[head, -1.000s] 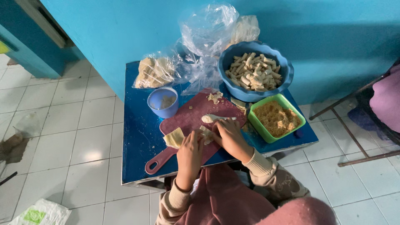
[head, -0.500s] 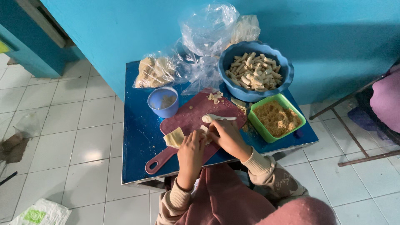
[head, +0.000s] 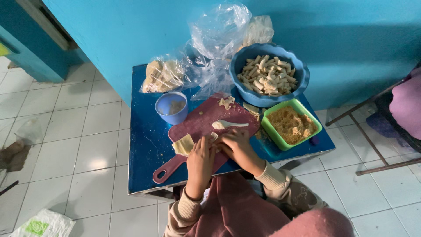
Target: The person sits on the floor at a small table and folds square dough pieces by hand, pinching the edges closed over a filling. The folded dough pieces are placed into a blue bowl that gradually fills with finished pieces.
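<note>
Head view shows both hands, left hand (head: pixel 200 153) and right hand (head: pixel 235 145), fingers closed on a wrapper (head: pixel 213 137) (bowl of rolls (head: pixel 268 75) already heaped), filling (head: pixel 290 123) remaining.

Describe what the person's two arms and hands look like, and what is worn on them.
Both hands are bare: no gloves, and no rings or watch can be made out. The left hand and right hand come out of cream ribbed knit cuffs. The right sleeve is beige with a pale patterned marking near the elbow. The left sleeve is the same beige.
</note>
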